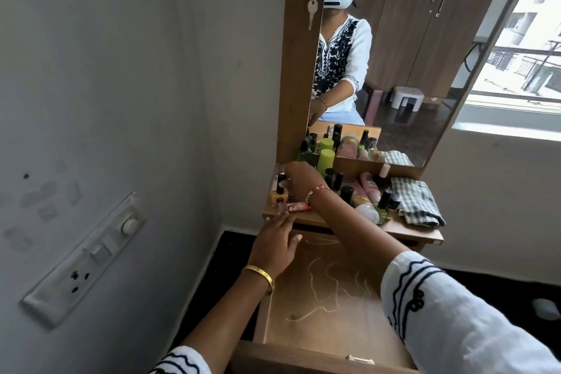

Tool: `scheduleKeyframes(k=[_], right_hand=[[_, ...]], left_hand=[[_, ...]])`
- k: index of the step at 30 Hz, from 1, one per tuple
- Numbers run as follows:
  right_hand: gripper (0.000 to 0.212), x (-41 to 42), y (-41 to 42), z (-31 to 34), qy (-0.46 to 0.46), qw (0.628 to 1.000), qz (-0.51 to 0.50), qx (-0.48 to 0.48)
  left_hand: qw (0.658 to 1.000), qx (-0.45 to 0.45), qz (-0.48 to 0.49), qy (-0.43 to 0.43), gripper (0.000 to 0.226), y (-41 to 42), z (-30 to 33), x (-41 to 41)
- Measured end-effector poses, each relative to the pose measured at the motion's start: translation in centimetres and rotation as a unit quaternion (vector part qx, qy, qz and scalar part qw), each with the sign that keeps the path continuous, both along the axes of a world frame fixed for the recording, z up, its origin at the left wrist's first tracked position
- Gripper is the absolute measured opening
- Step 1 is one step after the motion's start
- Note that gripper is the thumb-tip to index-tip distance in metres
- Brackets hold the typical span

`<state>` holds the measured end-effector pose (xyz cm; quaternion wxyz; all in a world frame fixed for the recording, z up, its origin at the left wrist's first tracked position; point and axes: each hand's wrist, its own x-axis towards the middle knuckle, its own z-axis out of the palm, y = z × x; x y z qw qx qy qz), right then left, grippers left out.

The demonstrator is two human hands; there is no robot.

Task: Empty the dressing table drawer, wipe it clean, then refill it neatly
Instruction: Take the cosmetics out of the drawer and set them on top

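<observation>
— Gray walls met at a corner, and the dressing table (403,229) stood there. Where was the drawer (321,307)?

— Pulled out toward the person, below both hands. It held no bottles, only thin white streaks.

— And the bottles (349,191)?

— Up on top, beside a checked cloth (417,202).

— What were the 2 hands doing?

— The right hand (296,174) reached far left among small bottles; I couldn't tell its grip. The left hand (274,244), fingers wide, touched a pink tube (299,207) lying sideways.
</observation>
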<state>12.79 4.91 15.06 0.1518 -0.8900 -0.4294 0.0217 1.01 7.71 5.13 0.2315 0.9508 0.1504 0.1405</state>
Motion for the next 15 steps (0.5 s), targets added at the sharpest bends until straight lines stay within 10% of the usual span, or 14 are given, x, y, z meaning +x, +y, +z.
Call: scheduleKeyframes(k=[15], right_hand=[[0.026,-1.4,-5.0,0.7,-0.027,0.992,-0.033,0.116]], left_hand=[[1.000,-0.010,-0.003,0.002,0.047,-0.4,1.3,-1.0]])
